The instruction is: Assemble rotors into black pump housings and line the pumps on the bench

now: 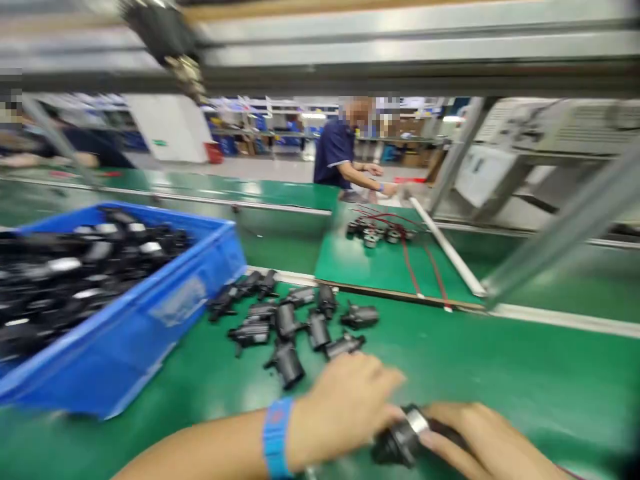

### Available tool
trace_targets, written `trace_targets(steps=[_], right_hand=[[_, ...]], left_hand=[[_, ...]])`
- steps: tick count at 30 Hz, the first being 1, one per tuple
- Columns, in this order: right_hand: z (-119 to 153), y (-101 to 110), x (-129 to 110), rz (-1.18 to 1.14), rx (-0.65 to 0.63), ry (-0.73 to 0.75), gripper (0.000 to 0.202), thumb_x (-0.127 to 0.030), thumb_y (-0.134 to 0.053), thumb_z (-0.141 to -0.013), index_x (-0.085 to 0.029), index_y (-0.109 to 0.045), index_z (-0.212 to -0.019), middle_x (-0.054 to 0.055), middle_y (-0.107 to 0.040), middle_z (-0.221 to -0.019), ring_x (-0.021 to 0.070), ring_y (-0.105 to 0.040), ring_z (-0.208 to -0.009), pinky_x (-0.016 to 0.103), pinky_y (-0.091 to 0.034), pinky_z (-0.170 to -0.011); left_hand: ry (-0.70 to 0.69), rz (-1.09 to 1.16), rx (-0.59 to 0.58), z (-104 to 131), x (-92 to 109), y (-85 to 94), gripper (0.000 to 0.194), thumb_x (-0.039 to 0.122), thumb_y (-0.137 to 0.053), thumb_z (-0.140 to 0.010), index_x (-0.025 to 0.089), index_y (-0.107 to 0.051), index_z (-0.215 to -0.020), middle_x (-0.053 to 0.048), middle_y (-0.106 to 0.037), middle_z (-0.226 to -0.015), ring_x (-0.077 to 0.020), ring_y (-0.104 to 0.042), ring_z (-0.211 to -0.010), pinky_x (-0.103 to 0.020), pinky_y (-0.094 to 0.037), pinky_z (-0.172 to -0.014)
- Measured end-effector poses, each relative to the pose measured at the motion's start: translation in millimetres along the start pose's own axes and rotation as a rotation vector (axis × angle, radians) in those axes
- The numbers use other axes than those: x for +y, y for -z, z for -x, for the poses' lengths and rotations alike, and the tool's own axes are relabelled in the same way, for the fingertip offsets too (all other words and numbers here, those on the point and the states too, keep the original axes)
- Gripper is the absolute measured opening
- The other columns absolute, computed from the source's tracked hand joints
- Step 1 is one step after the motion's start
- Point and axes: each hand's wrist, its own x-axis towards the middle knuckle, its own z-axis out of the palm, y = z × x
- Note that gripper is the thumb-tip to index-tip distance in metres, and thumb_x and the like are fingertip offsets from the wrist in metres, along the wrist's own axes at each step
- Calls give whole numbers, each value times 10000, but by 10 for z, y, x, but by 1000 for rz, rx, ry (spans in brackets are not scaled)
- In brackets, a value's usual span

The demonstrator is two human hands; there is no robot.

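Observation:
My right hand [480, 433] is closed around a small black pump [400, 440], a cylindrical part with a stubby spout and a light band or shiny patch on its side. My left hand [345, 407], with a blue wristband, is just left of that pump. Its index finger and thumb are apart, and the thumb tip meets or overlaps the pump's upper edge; motion blurs the hand and its other fingers are hidden. Beyond my left hand, several similar black pumps [287, 320] lie loosely grouped on the green work surface [525, 373].
A blue crate [200, 293] heaped with black parts stands at the left. Ahead, a green board [350, 267] carries small metallic parts with red wires [390, 233]. A slanted metal post [565, 213] rises at the right. A person in dark blue [333, 150] works beyond.

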Motion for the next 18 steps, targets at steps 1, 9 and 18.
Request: trace_targets(steps=[1, 9, 18], right_hand=[[70, 107, -15, -28, -63, -25, 300, -547, -523, -940, -355, -751, -974, 52, -762, -919, 251, -715, -831, 331, -550, -750], [-653, 731, 295, 57, 239, -132, 276, -403, -525, -993, -248, -749, -1037, 32, -754, -1047, 219, -670, -987, 339, -475, -904], [-2238, 917, 967, 92, 450, -383, 300, -336, -571, -955, -205, -678, -1203, 68, -719, -1129, 209, -647, -1047, 291, -461, -922]], left_hand=[[63, -113, 39, 22, -76, 95, 346, 463, -523, -981, 183, -660, -1132, -87, -666, -959, -258, -627, -902, -369, -500, -814], [215, -441, -135, -117, -445, 168, 231, 308, -712, -830, 99, -749, -922, -165, -703, -808, -356, -674, -824, -444, -500, -767], [73, 88, -224, 117, -589, 41, 452, 330, -725, -763, 332, -675, -1212, -85, -704, -1111, -278, -689, -968, -312, -533, -815]])
